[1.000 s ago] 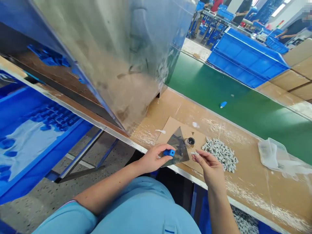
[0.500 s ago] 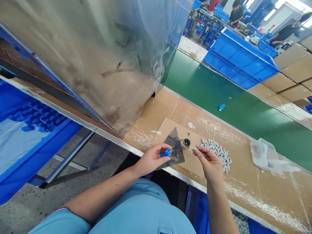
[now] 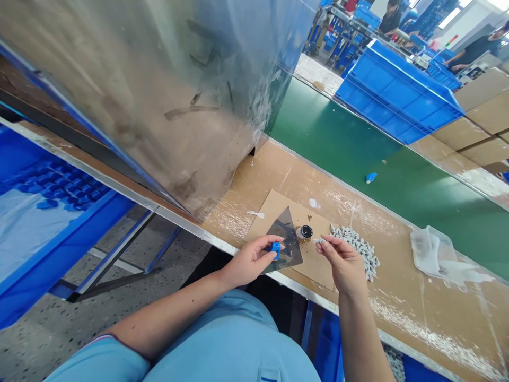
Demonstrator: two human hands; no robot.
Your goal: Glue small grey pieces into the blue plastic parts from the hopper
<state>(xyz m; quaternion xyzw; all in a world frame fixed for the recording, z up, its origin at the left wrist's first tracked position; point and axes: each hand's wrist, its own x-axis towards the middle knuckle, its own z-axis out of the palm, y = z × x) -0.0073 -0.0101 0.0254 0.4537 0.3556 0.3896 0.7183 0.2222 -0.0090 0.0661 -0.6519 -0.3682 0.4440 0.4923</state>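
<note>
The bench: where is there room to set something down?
Between the grey pile and the clear tub, the bench shows an open, scuffed strip. The green belt is largely bare on both sides of its blue piece. Crowded: around the left hand, right hand, dark sheet and jar.

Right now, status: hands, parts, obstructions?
Left hand: pinching blue block. Right hand: pinching small pale-gray piece. Black-topped jar just beyond the gap between them.

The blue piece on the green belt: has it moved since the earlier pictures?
Yes. Judged against the clear container, the blue piece has shifted rightward along the green belt.
</note>
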